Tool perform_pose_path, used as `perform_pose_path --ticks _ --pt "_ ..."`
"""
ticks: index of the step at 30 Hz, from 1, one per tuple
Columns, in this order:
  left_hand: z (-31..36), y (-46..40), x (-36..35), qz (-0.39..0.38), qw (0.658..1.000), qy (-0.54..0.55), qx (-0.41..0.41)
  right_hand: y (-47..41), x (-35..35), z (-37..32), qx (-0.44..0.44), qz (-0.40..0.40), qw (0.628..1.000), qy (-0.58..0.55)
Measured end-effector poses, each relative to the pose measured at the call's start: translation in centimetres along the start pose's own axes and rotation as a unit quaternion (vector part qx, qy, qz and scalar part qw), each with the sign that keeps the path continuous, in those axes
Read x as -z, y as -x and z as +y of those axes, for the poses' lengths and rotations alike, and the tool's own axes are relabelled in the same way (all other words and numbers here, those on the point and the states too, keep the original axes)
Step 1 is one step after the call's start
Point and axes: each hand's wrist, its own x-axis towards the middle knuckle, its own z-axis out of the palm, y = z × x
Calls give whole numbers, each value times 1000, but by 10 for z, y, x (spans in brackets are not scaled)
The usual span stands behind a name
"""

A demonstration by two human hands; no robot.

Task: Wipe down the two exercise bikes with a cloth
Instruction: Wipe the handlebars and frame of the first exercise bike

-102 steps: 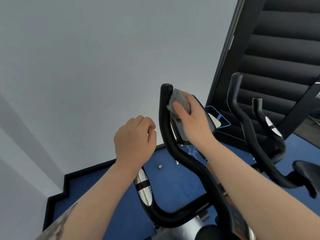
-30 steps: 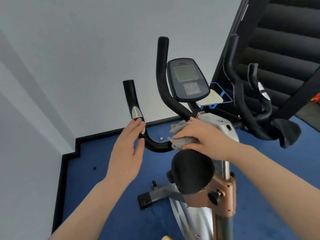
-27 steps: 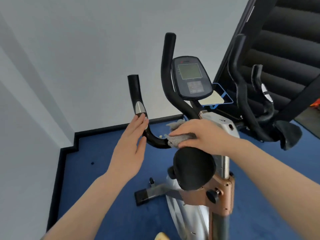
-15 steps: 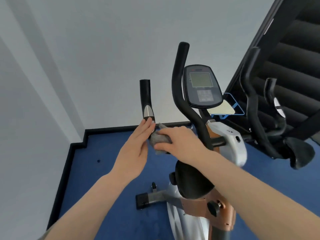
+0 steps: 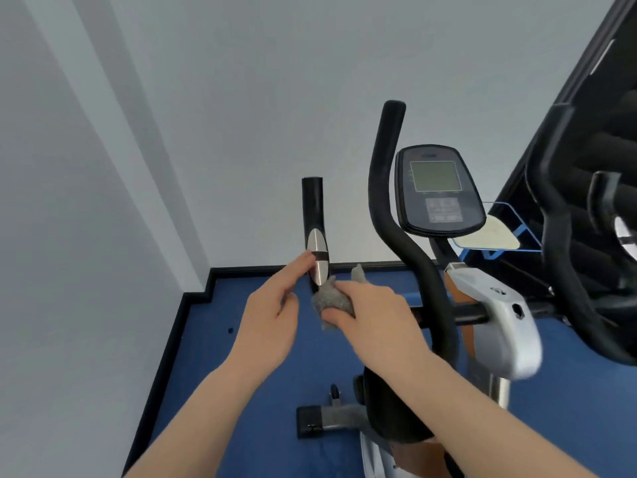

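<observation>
Both hands met at the near bike's left handlebar (image 5: 313,215); the right hand (image 5: 375,319) clutched the grey cloth (image 5: 331,300) against the bar's lower bend, the left hand (image 5: 272,315), fingers straight, touched the silver sensor plate (image 5: 317,258); the bar's bend lay hidden behind cloth and fingers; the second bike (image 5: 579,257) was cut off at right, blurred; blue carpet (image 5: 241,391), pale wall (image 5: 241,98), black skirting.

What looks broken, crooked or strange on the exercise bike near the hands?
Nothing stands out. The right hand holds the grey cloth against the left handlebar, below its silver sensor plate. The left hand touches that plate with straight fingers. The console looks whole.
</observation>
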Motion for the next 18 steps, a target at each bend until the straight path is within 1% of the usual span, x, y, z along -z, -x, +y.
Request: perform_pose_path --ticks 3,5,8,12,14,16,17,18 --pt "-4 -7 2 -7 1000 -22 -10 -14 -3 -15 -16 50 998 -33" --pt "-4 -13 2 -17 999 -21 -19 -14 -4 -16 -20 56 997 -50" --pt "-6 -22 6 -44 996 -43 -65 -6 -6 -12 -15 32 999 -29" --pt "-10 -42 14 -56 991 -70 -99 -37 4 -28 -50 78 992 -81" --pt "-11 -54 18 -60 989 -82 -108 -39 5 -33 -61 68 993 -69" --pt "-14 -64 23 -74 983 -101 -135 -28 1 -31 -70 26 997 -11" --pt "-15 -68 25 -80 979 -110 -155 -25 0 -30 -81 10 997 0" --pt "-17 -72 26 -83 974 -117 -173 -29 1 -30 -91 15 996 -11"
